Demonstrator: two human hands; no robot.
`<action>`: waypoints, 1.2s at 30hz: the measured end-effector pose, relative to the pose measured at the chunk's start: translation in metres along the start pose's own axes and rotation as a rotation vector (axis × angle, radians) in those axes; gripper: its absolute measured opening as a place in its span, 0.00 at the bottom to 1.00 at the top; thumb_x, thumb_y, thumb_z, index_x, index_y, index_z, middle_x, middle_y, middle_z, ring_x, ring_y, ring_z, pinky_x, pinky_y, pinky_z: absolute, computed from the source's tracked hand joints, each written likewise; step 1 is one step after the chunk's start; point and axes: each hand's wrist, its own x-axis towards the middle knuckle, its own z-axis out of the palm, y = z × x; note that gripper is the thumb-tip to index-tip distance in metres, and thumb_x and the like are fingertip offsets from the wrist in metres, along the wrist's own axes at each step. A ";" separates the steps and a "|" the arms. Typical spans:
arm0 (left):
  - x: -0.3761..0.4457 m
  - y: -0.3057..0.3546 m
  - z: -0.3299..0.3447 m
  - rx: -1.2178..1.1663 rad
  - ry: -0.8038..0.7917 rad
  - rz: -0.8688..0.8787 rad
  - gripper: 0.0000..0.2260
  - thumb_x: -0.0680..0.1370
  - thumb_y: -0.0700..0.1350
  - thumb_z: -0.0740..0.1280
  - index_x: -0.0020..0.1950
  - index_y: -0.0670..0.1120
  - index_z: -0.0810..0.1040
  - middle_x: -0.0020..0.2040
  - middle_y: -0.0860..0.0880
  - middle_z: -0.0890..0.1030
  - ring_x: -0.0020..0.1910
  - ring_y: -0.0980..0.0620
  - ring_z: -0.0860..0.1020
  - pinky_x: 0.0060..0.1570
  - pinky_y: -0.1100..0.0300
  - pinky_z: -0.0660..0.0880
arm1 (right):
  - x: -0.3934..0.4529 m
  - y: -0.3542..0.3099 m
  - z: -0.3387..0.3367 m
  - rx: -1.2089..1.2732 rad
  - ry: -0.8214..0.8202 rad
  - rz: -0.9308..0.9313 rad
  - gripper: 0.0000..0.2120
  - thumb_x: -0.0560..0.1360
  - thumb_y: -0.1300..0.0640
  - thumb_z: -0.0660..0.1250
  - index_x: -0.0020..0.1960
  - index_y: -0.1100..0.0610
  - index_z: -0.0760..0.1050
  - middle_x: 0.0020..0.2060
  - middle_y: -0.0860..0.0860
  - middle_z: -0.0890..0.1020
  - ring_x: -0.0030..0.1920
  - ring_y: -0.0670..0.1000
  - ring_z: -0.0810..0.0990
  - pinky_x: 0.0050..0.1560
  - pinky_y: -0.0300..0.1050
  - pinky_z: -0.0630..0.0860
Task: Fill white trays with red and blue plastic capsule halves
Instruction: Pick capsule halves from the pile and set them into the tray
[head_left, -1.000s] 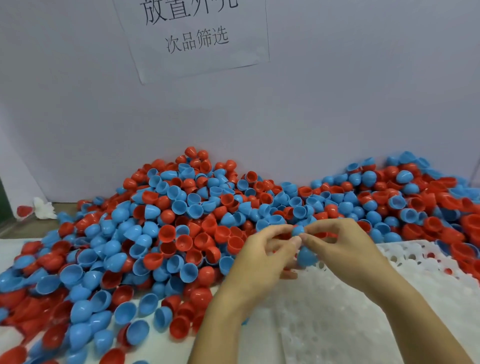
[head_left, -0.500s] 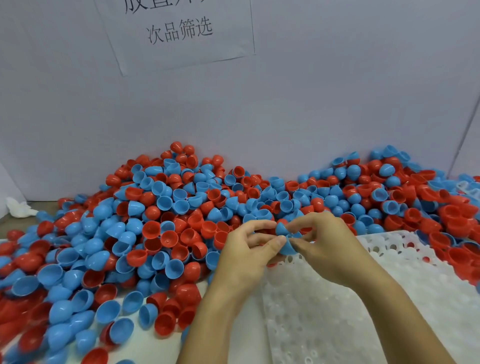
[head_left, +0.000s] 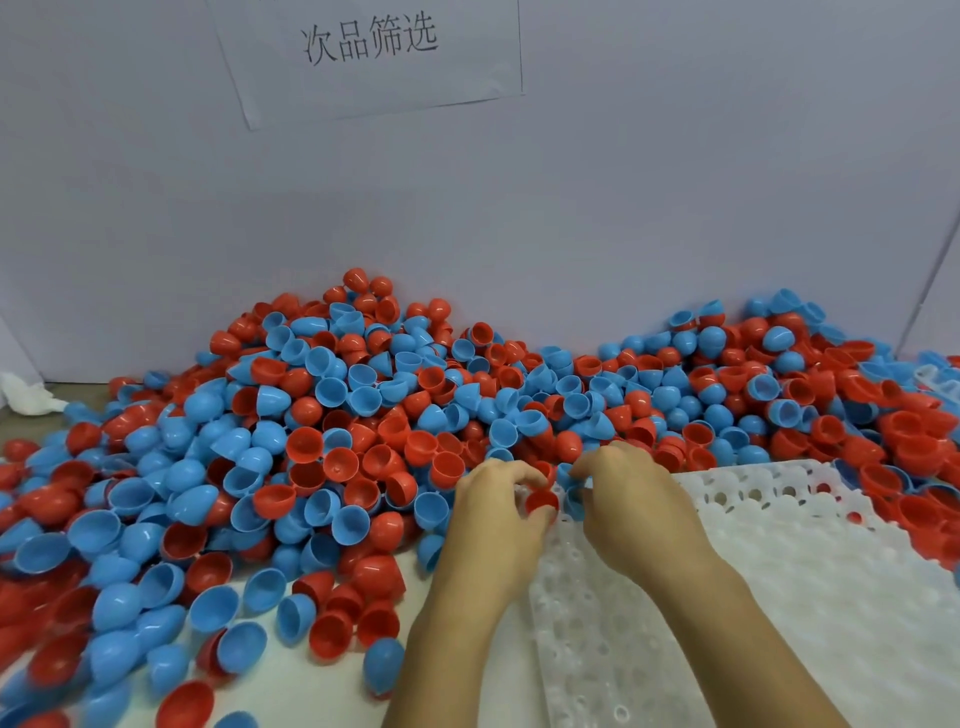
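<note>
A large heap of red and blue capsule halves (head_left: 363, 415) covers the table against the grey wall. A white tray (head_left: 779, 571) full of round holes lies at the right front. My left hand (head_left: 493, 525) grips a red capsule half (head_left: 541, 501) at the tray's far left corner. Close beside it, my right hand (head_left: 628, 509) pinches a blue capsule half (head_left: 574, 499), mostly hidden by its fingers. Both hands hover low over the tray's corner, nearly touching each other.
More capsule halves pile up at the far right (head_left: 909, 441), around the tray's edge. A paper sign (head_left: 369, 52) hangs on the wall. Something white and crumpled (head_left: 26, 397) lies at the far left. Loose halves scatter over the white table (head_left: 322, 670) at the front left.
Both hands have dropped from mid-air to the tray's far left corner. They held a blue half together; now a red half shows in my left hand and the blue one in my right.
</note>
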 end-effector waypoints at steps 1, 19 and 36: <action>0.000 0.000 0.000 0.004 0.002 0.007 0.09 0.78 0.44 0.72 0.58 0.50 0.84 0.56 0.54 0.79 0.48 0.60 0.77 0.42 0.75 0.71 | 0.000 0.000 0.002 -0.008 -0.008 0.001 0.14 0.77 0.59 0.68 0.62 0.49 0.79 0.55 0.51 0.77 0.53 0.53 0.78 0.49 0.47 0.77; 0.002 -0.004 0.010 0.118 0.035 0.069 0.10 0.82 0.43 0.66 0.60 0.51 0.84 0.55 0.51 0.81 0.54 0.55 0.77 0.54 0.62 0.77 | 0.002 0.002 0.003 0.042 0.071 -0.018 0.13 0.78 0.60 0.68 0.58 0.47 0.83 0.54 0.49 0.80 0.50 0.52 0.80 0.43 0.42 0.75; 0.046 0.012 -0.018 0.299 0.213 -0.119 0.08 0.80 0.44 0.69 0.57 0.44 0.77 0.51 0.47 0.80 0.54 0.46 0.78 0.52 0.51 0.79 | 0.002 0.008 -0.010 0.288 0.171 0.013 0.10 0.79 0.59 0.64 0.49 0.53 0.84 0.43 0.48 0.85 0.41 0.50 0.81 0.43 0.49 0.82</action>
